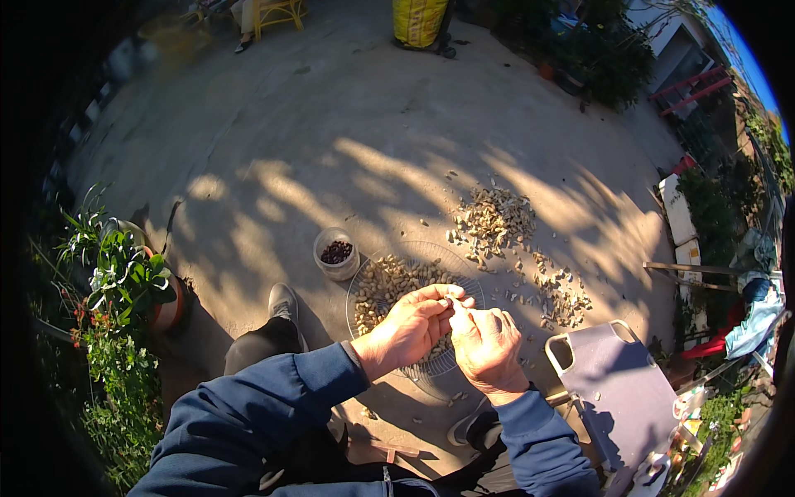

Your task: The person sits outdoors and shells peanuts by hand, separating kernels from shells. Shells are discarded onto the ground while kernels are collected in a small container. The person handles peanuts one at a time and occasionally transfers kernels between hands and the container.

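Observation:
My left hand [413,323] and my right hand [487,348] meet over a round, clear ribbed tray [456,250] on the ground. Between their fingertips is a small peanut [449,302], partly hidden by the fingers; how far its shell is split cannot be told. Unshelled peanuts [380,282] fill much of the tray under and behind my hands. Just past its upper left rim stands a round translucent tub [338,269] holding dark reddish kernels [336,251]. Broken peanut shells [497,217] lie heaped on the ground beyond the tray, with more shells [562,295] scattered to the right.
A folding chair with a grey fabric panel [615,385] stands at my lower right. Potted plants [133,273] line the left side. A yellow sack [419,23] stands far ahead; near a yellow chair [279,13] part of another person's leg shows. My shoe [284,305] is left of the tray.

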Action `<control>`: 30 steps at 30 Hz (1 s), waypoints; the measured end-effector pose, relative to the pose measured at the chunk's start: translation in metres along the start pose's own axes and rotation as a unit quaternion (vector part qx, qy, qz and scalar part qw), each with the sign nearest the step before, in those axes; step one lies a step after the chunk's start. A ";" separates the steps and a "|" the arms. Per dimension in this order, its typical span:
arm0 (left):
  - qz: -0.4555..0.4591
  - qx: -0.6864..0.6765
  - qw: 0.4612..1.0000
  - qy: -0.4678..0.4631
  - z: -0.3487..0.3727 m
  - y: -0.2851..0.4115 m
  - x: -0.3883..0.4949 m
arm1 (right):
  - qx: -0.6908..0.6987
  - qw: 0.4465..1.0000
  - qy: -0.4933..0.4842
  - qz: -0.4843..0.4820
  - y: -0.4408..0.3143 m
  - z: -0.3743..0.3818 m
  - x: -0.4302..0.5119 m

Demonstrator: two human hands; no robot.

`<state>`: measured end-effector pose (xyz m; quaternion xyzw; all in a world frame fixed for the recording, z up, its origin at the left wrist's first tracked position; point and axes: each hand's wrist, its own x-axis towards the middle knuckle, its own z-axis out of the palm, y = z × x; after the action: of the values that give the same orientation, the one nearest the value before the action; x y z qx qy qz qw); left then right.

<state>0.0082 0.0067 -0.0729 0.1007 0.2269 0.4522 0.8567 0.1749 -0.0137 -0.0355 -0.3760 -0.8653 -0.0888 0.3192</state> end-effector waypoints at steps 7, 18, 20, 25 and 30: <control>-0.031 -0.010 0.999 -0.008 0.004 0.004 -0.001 | -0.020 1.000 -0.009 0.006 -0.003 -0.004 0.001; -0.032 -0.004 0.999 0.009 -0.003 0.000 0.001 | -0.025 1.000 -0.010 0.015 -0.005 -0.008 0.006; -0.028 -0.013 0.999 0.015 -0.003 0.000 0.002 | -0.016 0.999 -0.013 0.026 -0.004 -0.006 0.006; -0.045 -0.017 0.998 0.029 0.000 0.002 0.001 | 0.044 0.993 0.010 0.109 -0.005 -0.005 0.007; -0.061 -0.064 0.995 -0.044 0.001 0.004 0.002 | 0.239 0.920 0.095 0.295 0.002 -0.013 0.007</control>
<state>0.0067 0.0104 -0.0714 0.0514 0.1656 0.4074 0.8966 0.1791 -0.0137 -0.0209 -0.5168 -0.6762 0.1839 0.4918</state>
